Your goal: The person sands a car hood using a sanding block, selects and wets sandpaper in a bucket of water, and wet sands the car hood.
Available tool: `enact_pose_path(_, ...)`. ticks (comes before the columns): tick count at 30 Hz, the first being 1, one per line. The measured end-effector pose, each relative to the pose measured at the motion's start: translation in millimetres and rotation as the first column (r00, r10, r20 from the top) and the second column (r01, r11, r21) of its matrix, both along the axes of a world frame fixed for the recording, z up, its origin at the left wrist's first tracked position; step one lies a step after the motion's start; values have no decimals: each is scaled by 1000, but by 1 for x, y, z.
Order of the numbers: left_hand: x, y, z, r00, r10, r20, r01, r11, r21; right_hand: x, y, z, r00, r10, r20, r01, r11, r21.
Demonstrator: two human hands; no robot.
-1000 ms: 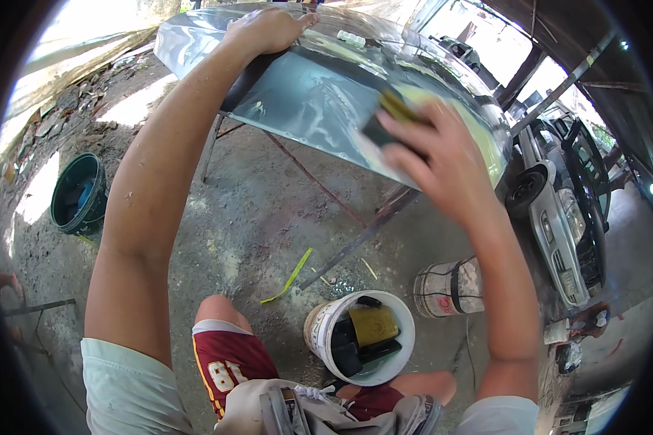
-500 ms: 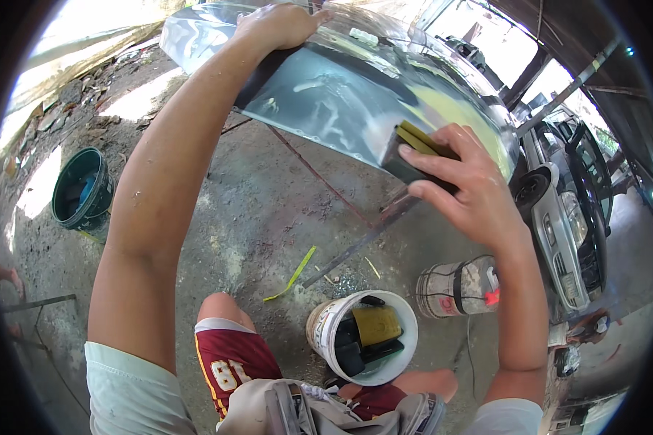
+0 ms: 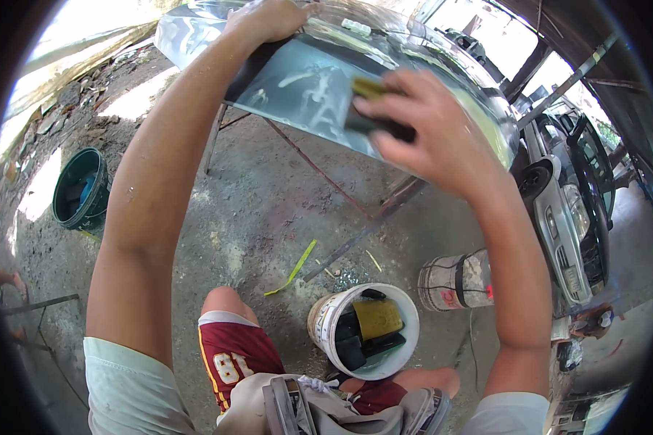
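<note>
A wet car body panel, grey-blue with pale yellow-green patches, lies raised on a metal stand in front of me. My left hand rests on its far left part, thumb stretched out and the other fingers partly hidden. In my right hand is a dark sanding block with an olive sheet folded over it, pressed to the panel near its front edge. Motion blurs the block and fingertips. Milky wet streaks mark the surface left of the block. A small white piece lies farther back on the panel.
Between my knees stands a white bucket holding a yellow block, dark blocks and water. A strapped pail is to its right, a green bucket far left. Stand legs cross the concrete floor. A silver car is parked at right.
My right hand has moved the sanding block leftward and away from me across the panel. The panel has shifted slightly left in view; my left hand keeps its place on it.
</note>
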State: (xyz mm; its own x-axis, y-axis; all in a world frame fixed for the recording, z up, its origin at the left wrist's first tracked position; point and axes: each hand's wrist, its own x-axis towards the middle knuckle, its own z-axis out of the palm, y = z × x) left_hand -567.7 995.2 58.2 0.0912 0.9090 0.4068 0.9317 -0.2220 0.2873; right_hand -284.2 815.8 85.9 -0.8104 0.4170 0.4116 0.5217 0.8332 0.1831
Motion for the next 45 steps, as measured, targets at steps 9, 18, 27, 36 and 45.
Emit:
enact_pose_path(9, -13, 12, -9, 1000, 3, -5, -3, 999, 46, -2, -6, 1, 998, -31, 55, 29, 999, 44)
enact_pose_path(18, -4, 1, 1, 994, 100, -32, -102, 993, -57, -4, 8, -2, 997, 74, 8, -74, 997, -21)
enact_pose_path(27, -7, 0, -1, 994, 97, 49, -97, 995, -16, 2, -7, -8, 998, 53, 32, -51, 997, -50)
enact_pose_path(36, -2, -2, -9, 988, 148, 41, -149, 989, 15, 25, -22, -27, 993, 108, -45, -111, 992, -67)
enact_pose_path(45, -20, 18, -14, 994, 79, -78, -75, 996, 53, 5, -1, -20, 990, 121, -69, -123, 992, -32)
